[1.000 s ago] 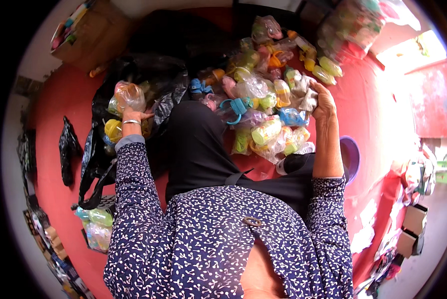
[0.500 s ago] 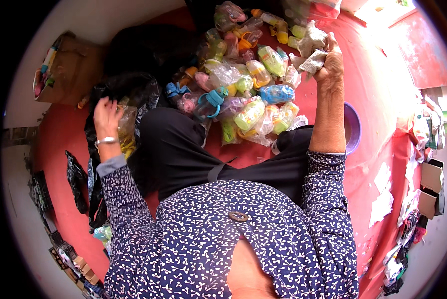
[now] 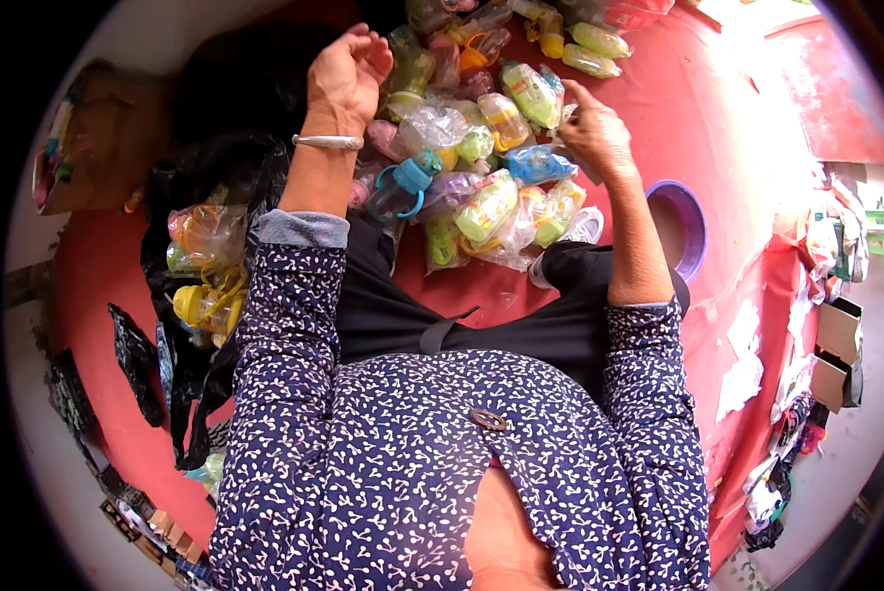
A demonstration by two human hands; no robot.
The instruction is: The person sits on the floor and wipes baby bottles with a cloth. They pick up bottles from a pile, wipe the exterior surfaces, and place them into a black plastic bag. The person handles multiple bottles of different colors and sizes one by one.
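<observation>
A heap of small baby bottles in clear plastic wrappers (image 3: 481, 148) lies on the red floor in front of my knees; they are green, yellow, pink and blue. My left hand (image 3: 343, 79) hovers over the heap's left edge with its fingers loosely curled and nothing in it; a metal bangle sits on the wrist. My right hand (image 3: 595, 133) is on the heap's right side, its fingers bent down and pinching the clear wrapper of a blue bottle (image 3: 541, 163). A blue-handled bottle (image 3: 403, 187) lies just below my left wrist.
An open black plastic bag (image 3: 181, 197) at my left holds several wrapped bottles (image 3: 205, 266). A purple bowl (image 3: 688, 222) sits by my right forearm. A cardboard box (image 3: 97, 148) stands at the far left. White paper scraps (image 3: 743, 364) lie on the red floor at right.
My left hand has let go of a wrapped bottle at the black bag and swung up and right to the heap. My right hand has stayed on the heap.
</observation>
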